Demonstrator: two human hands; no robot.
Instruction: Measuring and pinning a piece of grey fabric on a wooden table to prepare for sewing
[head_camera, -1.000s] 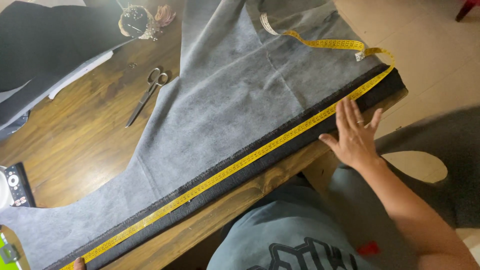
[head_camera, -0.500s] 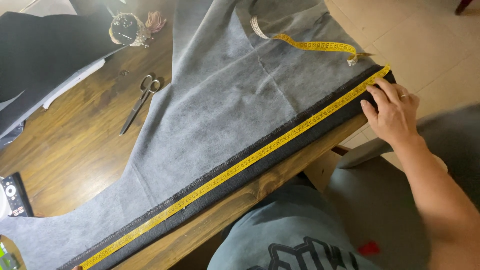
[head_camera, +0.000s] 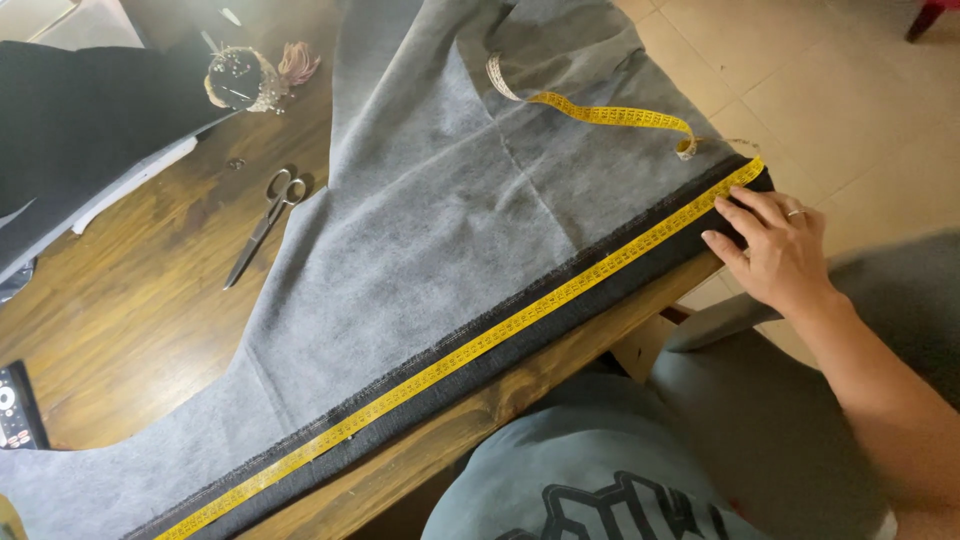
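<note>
I see scissors (head_camera: 262, 227) lying on the wooden table (head_camera: 130, 300), well left of a pincushion (head_camera: 236, 78) near the top. A remote (head_camera: 14, 405) sits at the left edge, black cloth (head_camera: 80, 130) above it.

Bare dark wooden table (head_camera: 130, 330) lies open along the left side, broken only by the silver metal scissors (head_camera: 262, 226) beside the grey fabric's (head_camera: 440, 230) left edge and a black remote control (head_camera: 14, 405) at the left edge. The far left corner is crowded (black cloth (head_camera: 80, 120), round pincushion (head_camera: 235, 78)). The yellow measuring tape (head_camera: 480, 345) runs along the near edge, pinned by the right hand (head_camera: 775, 250) at the near right corner.
</note>
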